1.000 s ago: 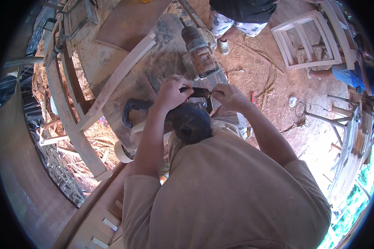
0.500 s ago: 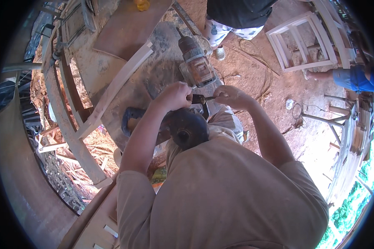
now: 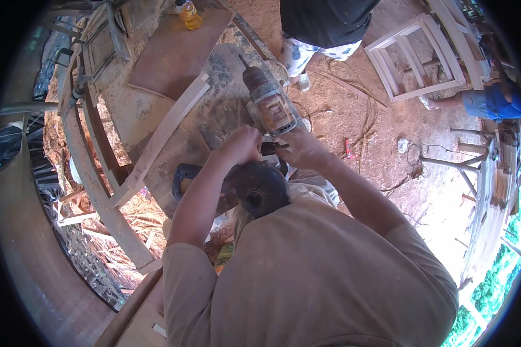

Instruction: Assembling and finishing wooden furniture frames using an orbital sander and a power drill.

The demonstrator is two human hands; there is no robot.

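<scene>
I see my left hand (image 3: pixel 241 146) and right hand (image 3: pixel 302 151) closed together on a small dark part (image 3: pixel 271 148), just below the dusty, cylindrical grey-and-orange power router (image 3: pixel 270 104) lying on the sawdust-coated workbench (image 3: pixel 214 75). A pale curved wooden strip (image 3: pixel 162 136) lies to the left.

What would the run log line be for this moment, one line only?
left hand: on dark power tool | right hand: at tool top | router: lying on dusty bench | curved wood strip: left
</scene>
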